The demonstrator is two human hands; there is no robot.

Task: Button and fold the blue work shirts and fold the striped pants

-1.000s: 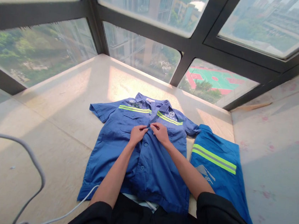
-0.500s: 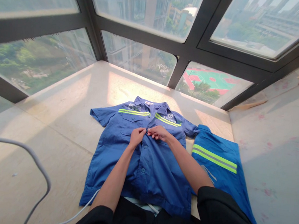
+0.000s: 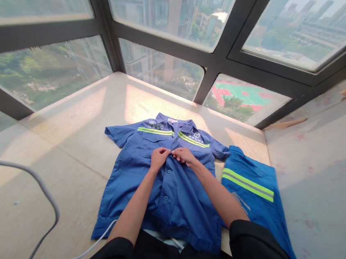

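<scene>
A blue short-sleeved work shirt point(image 3: 136, 183) lies spread face up, its collar toward the window. Yellow-green reflective stripes cross its chest. At the front opening, just below chest height, my left hand point(image 3: 159, 158) pinches the shirt's edge. Close against it, my right hand point(image 3: 184, 156) has its fingers closed on the other front edge. The fingertips almost meet and hide the button there. Below my hands, a button point(image 3: 169, 171) and a lower button point(image 3: 166, 198) show on the front strip. The collar end of the shirt stands open in a V.
Folded blue trousers or another garment point(image 3: 247, 182) with a reflective stripe lies at the right, by the papered wall point(image 3: 314, 194). A grey cable point(image 3: 41, 188) loops at the left. The pale ledge point(image 3: 71, 184) runs up to dark window frames point(image 3: 170, 38).
My hands stay at the same place on the shirt front, with only a slight shift of the fingers. The view has tipped very slightly.
</scene>
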